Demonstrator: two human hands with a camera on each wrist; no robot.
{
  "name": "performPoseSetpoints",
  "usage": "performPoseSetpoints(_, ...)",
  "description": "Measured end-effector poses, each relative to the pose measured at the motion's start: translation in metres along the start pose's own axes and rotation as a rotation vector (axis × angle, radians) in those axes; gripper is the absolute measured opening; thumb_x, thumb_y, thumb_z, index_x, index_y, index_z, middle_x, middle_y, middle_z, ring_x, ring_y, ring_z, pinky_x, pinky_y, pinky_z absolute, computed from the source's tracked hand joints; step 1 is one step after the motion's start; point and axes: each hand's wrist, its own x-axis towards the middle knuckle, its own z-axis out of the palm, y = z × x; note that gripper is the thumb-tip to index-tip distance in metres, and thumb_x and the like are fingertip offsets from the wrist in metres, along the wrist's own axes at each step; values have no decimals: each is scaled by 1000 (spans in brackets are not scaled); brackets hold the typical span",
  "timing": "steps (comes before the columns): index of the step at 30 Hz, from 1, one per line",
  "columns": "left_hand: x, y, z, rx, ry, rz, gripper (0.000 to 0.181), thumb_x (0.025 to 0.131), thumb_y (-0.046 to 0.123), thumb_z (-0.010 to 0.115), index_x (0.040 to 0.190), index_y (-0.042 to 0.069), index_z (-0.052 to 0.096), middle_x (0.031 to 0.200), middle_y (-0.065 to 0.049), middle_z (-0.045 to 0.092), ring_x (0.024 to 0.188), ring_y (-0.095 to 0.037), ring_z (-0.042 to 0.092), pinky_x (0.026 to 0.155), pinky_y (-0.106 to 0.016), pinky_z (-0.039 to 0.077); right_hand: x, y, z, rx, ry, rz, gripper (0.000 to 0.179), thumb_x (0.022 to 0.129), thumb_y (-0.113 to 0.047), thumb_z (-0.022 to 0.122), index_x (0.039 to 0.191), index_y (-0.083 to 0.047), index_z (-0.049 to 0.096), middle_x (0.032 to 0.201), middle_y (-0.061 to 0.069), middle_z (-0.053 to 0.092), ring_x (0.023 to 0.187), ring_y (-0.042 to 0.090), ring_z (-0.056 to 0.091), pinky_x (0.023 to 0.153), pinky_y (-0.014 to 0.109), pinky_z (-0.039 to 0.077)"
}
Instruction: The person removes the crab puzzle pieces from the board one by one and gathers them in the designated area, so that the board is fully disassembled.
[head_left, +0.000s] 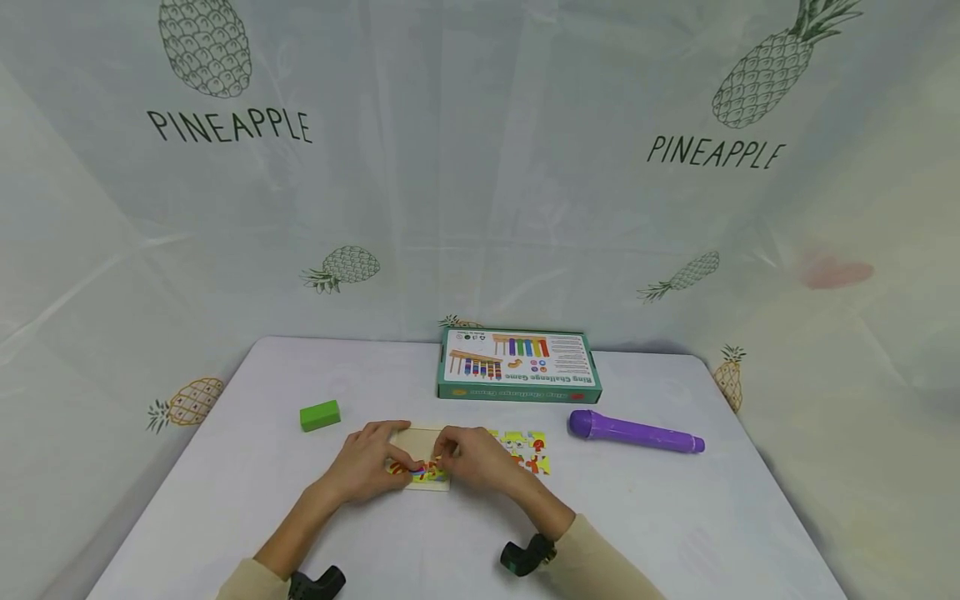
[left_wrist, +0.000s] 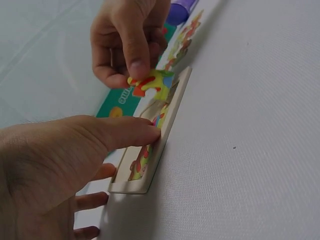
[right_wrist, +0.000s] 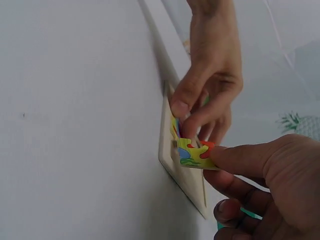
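Observed: puzzle piece (right_wrist: 194, 159) yellow with red and blue patches; puzzle tray (head_left: 414, 442) pale cream. Left, block (head_left: 320, 416) plain green. Right, microphone-shaped toy (head_left: 637, 432) purple. Far, game box (head_left: 517, 362) green-sided; curtain (head_left: 480, 167) greyish white, pineapple-patterned.

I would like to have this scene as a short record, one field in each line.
Left hand: touches the wooden tray
Right hand: pinches a puzzle piece above the tray
Tray state: partly filled with colourful pieces
Loose pieces: on the white table, right of the tray
Green box: behind the tray
Purple microphone-shaped object: at the right
Green block: left of the box
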Motion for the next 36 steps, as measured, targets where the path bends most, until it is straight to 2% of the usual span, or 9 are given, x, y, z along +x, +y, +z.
performPoseSetpoints(3,1,0,1,15,4,6,14,80,34,83,92,41,81,144,-8,54,131,-38,47,97,-68,37,-4,7,-9,2,0,21,8,92,-15,71,96,-21,68,82,-13,62,72,4,54,66,22,46)
performPoseSetpoints(10,0,0,0,-7,0,-21,13,80,33,82,91,38,81,145,-8,53,134,-38,44,100,-69,34,-21,29,-44,43,-52,94,6,93,-20,72,96,-20,67,82,-8,64,64,9,58,55,24,48)
performPoseSetpoints(14,0,0,1,-19,-6,-28,11,81,33,82,91,38,81,146,-7,52,135,-37,43,102,-69,32,-36,44,-62,6,-71,113,5,93,-19,72,95,-19,67,81,-8,64,63,9,56,54,25,46)
performPoseSetpoints(19,0,-1,1,-27,-2,-24,12,80,32,82,90,38,81,145,-8,52,135,-37,43,102,-69,32,-53,61,-79,-27,-85,122,5,93,-19,72,95,-17,69,80,-7,64,68,11,56,58,26,46)
performPoseSetpoints(28,1,0,-1,-21,-12,-24,12,81,33,81,92,38,81,146,-8,52,136,-37,43,102,-69,32,-73,78,-89,-47,-159,89,4,92,-17,73,90,-18,70,82,-9,64,75,10,55,66,26,46)
performPoseSetpoints(36,1,1,-2,-10,-20,-21,12,82,32,81,93,35,82,146,-9,52,135,-37,43,101,-70,33,-79,83,-91,-53,-222,76,7,93,-16,72,88,-20,69,87,-9,65,77,9,55,68,25,46)
